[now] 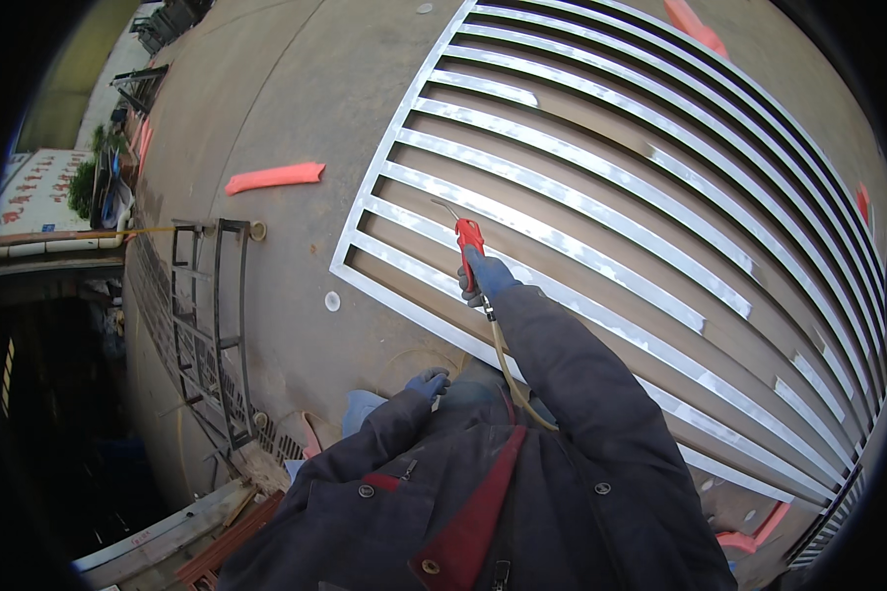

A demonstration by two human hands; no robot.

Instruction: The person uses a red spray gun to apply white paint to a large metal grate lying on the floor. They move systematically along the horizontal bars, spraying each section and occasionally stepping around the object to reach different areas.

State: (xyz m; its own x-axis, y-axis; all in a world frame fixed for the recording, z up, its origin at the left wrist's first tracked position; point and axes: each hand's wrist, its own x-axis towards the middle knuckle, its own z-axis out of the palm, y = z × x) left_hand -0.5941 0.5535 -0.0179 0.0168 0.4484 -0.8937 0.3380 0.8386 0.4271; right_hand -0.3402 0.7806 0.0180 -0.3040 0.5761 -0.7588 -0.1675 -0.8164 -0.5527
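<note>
The right hand (pixel 485 277), gloved blue, reaches forward from the lower centre, arm outstretched, its grip wrapped round a red air gun (pixel 469 241) at mid-frame; the nozzle points up-left over the near corner of the metal grille (pixel 601 212) on the floor; a hose (pixel 511 379) trails back along the sleeve; the left hand (pixel 429 382) sits tucked near the chest, its grip curled, whether on anything I cannot tell.

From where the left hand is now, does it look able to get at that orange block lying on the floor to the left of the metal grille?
Probably not without stepping over. The left hand is tucked against the jacket, while the orange block lies well off on the bare concrete floor. Nothing blocks the way; it simply looks too far.
</note>
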